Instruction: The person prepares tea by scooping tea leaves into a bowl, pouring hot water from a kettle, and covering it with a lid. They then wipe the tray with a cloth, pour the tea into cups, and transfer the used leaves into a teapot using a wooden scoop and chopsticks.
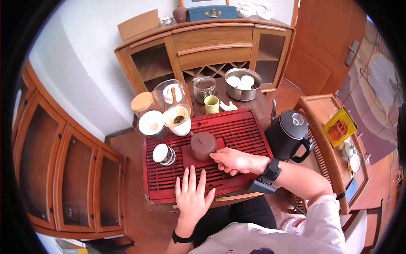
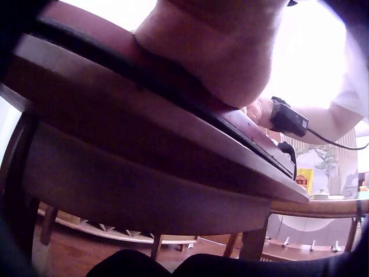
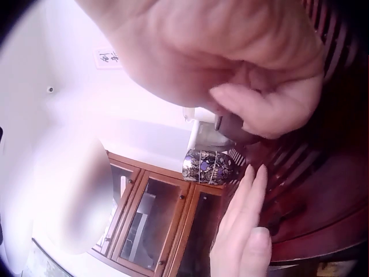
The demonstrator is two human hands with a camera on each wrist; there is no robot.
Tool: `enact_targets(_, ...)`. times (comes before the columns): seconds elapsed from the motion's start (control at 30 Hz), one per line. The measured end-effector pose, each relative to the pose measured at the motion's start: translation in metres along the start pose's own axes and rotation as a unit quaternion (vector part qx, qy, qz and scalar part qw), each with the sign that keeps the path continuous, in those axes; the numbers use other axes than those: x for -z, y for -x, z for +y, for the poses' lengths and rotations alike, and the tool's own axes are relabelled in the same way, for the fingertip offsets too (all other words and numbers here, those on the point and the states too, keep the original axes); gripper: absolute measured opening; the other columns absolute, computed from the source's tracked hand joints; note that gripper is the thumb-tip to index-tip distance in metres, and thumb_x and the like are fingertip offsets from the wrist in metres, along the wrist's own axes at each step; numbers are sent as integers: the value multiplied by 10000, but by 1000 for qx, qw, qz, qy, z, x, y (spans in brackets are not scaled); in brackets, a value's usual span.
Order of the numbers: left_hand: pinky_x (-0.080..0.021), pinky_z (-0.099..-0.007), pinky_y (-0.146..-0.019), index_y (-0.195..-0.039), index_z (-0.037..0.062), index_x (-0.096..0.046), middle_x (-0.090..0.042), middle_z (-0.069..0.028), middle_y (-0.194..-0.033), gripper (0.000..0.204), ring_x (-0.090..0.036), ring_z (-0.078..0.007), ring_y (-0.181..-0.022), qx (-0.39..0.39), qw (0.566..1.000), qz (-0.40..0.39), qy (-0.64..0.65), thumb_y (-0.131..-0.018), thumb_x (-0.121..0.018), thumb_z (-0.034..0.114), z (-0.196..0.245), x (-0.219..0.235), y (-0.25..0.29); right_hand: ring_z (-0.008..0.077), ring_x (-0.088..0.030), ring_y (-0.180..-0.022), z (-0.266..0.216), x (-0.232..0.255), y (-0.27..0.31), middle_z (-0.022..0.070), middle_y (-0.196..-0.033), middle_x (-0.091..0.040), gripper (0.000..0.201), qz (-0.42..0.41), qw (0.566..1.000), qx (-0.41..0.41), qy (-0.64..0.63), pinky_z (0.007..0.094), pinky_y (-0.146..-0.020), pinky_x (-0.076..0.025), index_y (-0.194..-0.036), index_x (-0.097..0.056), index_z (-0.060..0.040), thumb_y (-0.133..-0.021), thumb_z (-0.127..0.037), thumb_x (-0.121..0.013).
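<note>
A brown clay teapot [image 1: 203,145] with its lid on sits at the middle of the red slatted tea tray [image 1: 249,127]. My right hand [image 1: 237,161] pinches the teapot's handle on its right side, fingers curled; in the right wrist view this hand [image 3: 253,75] hides most of the pot. At the tray's front edge my left hand [image 1: 193,192] lies palm down with fingers straight and spread, just short of the pot. Left of the teapot are stacked patterned cups [image 1: 164,154], whose dark floral side shows in the right wrist view.
Behind the tray's left side stand glass jars [image 1: 169,91] and a white strainer cup [image 1: 177,120] with tea leaves. A green cup [image 1: 211,104], a lidded jar [image 1: 205,88] and a metal pot [image 1: 244,91] stand farther back. Right of the tray is a black kettle [image 1: 287,135], beside a wicker cart [image 1: 311,103].
</note>
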State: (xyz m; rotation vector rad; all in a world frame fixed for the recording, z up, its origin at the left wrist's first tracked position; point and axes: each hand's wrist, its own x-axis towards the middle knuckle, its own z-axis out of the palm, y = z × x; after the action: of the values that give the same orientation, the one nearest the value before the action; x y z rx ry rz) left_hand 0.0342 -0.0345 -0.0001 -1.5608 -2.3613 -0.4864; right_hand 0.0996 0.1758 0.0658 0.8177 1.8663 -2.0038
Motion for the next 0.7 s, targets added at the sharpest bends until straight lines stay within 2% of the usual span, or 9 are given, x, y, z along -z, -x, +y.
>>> enact_targets(0.07,-309,-548,-1103,-1384,90,-553,-438,-218,-1484,600,-421,-367,-1364,-2,1000,-9,-6,-878,-611,408,0,0,0,60,-375,-540,4,1,0,-2,-771,-481,393,32,999,25,21,223,-425,-331,-1030,-526,-54,-1043,-430,-411)
enact_targets(0.17,-333,-555,-1086,-1362,101,-575,-463,-221,-1463,592,-454,-369,-1338,-9,1000,-1,-19,-885,-607,449,0,-1,0,114,-440,-549,12,7,-2,69,-845,-544,461,73,996,54,14,273,-430,-377,-1151,-533,-7,-1039,-434,-400)
enact_targets(0.2,-310,-549,-1104,-1391,89,-547,-432,-221,-1488,594,-420,-372,-1366,-5,1000,-8,-6,-885,-611,394,0,0,0,123,-454,-531,14,8,-1,77,-841,-552,451,91,994,64,-8,276,-430,-389,-1134,-538,1,-1042,-418,-400)
enact_targets(0.33,-310,-550,-1105,-1393,90,-546,-429,-219,-1492,590,-417,-374,-1368,-5,1000,-3,-6,-889,-615,387,1,0,0,131,-496,-565,9,24,12,70,-828,-561,443,165,980,110,-5,278,-436,-410,-1083,-559,-1,-1039,-418,-417)
enact_targets(0.43,-313,-551,-1104,-1393,91,-547,-428,-216,-1495,586,-418,-373,-1368,-5,1000,-1,-4,-889,-620,380,1,0,1,105,-455,-592,9,48,13,36,-806,-523,409,183,974,110,-74,255,-449,-377,-1085,-535,-50,-1036,-438,-417)
enact_targets(0.47,-313,-551,-1104,-1393,91,-547,-428,-216,-1495,586,-418,-373,-1368,-5,1000,0,-5,-889,-620,380,1,0,0,98,-433,-596,9,54,12,23,-801,-505,393,190,972,110,-87,245,-456,-362,-1102,-520,-68,-1035,-441,-418)
enact_targets(0.5,-315,-551,-1103,-1394,93,-547,-427,-216,-1495,586,-418,-373,-1369,-5,1000,0,-2,-887,-623,378,1,0,0,58,-336,-545,7,56,14,5,-802,-465,327,211,966,113,-96,215,-442,-261,-936,-449,-116,-1043,-424,-429)
enact_targets(0.57,-317,-551,-1102,-1395,94,-546,-427,-215,-1496,587,-417,-373,-1369,-3,1000,2,-1,-886,-626,376,1,0,0,99,-425,-583,12,69,8,35,-811,-507,415,252,958,111,-84,251,-444,-356,-1168,-517,-44,-1038,-424,-413)
enact_targets(0.7,-318,-552,-1102,-1396,98,-546,-427,-215,-1496,589,-421,-374,-1365,-3,1000,3,-4,-882,-629,373,2,-1,2,104,-401,-567,24,80,-4,51,-841,-502,436,290,945,101,-113,261,-448,-345,-1219,-509,-29,-1041,-412,-405)
